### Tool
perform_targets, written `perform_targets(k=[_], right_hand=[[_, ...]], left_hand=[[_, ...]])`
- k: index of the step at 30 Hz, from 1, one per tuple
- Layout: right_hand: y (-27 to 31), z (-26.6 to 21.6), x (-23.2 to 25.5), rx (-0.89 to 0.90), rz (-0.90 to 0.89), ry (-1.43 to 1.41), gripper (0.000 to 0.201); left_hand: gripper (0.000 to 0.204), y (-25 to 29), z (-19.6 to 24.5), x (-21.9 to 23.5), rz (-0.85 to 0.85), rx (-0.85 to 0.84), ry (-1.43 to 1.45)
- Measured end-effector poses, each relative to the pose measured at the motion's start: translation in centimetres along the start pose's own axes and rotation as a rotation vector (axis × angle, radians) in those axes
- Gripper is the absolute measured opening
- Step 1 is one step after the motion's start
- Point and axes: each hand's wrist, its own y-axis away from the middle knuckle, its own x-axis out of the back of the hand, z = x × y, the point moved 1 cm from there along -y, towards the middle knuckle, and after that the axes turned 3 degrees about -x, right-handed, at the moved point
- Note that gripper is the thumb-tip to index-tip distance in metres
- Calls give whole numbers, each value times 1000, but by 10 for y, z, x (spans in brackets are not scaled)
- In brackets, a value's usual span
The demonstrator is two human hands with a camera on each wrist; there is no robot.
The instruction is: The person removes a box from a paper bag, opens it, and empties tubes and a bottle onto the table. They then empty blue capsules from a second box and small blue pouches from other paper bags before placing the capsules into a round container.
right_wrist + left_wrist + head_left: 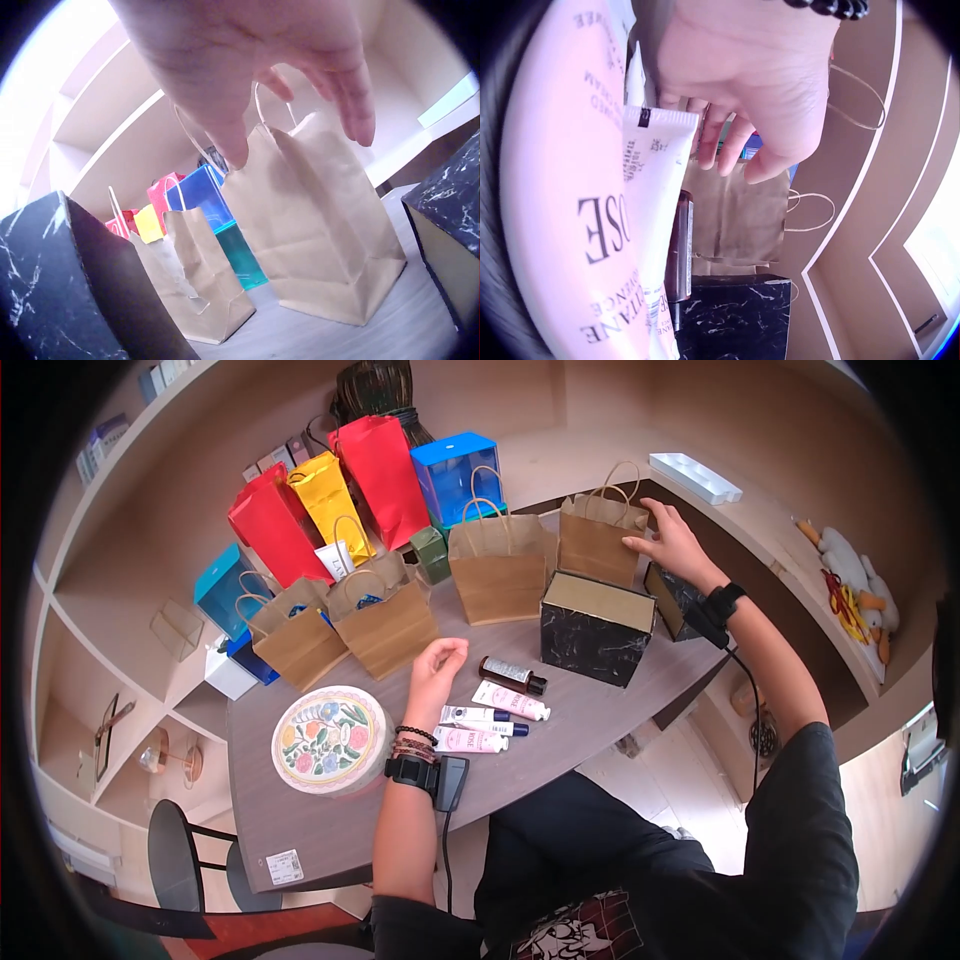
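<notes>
My right hand [682, 552] is spread over the top of a brown paper bag [597, 552] at the back right. In the right wrist view its thumb is at the near top edge of the bag [319, 232] and the other fingers reach past the far side, not curled round it. The looped handles stand up below the palm. My left hand [432, 682], fingers loosely bent and holding nothing, hovers beside several cream tubes [480, 728] and a brown bottle [513, 674]. The left wrist view shows a pink tube [570, 195] close up.
Black marbled boxes [597, 638] stand before the right bag, with another paper bag [500, 575] to its left. Two more brown bags [385, 622], a round floral tin [332, 740], and red and yellow bags [380, 475] fill the left and back. A curved shelf [800, 550] borders the table.
</notes>
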Motion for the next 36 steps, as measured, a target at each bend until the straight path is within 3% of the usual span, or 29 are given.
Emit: perform_targets(k=[4, 8, 11, 15, 17, 22, 25, 27, 36], right_hand=[[11, 0, 5, 46, 117, -35, 60], [38, -38, 24, 178, 201, -102, 36], [63, -63, 26, 234, -94, -272, 33], [80, -67, 13, 315, -212, -271, 42], [81, -73, 16, 122, -389, -347, 49], [82, -75, 17, 296, -426, -204, 70], [82, -82, 19, 261, -434, -71, 71], [82, -87, 21, 179, -446, -92, 71], [79, -83, 11, 130, -317, -212, 63]], left_hand=[[21, 1, -4, 0, -79, 51, -21], [27, 2, -1, -4, -176, 62, 30], [27, 4, 0, -7, -246, 105, 5], [30, 0, -10, -2, -361, 31, -113], [31, 0, -9, -1, -386, 33, -154], [30, 2, -1, -3, -412, 36, -255], [30, 5, 2, -5, -439, 17, -254], [30, 7, 7, -7, -444, 11, -229], [29, 7, 6, -8, -458, 2, -219]])
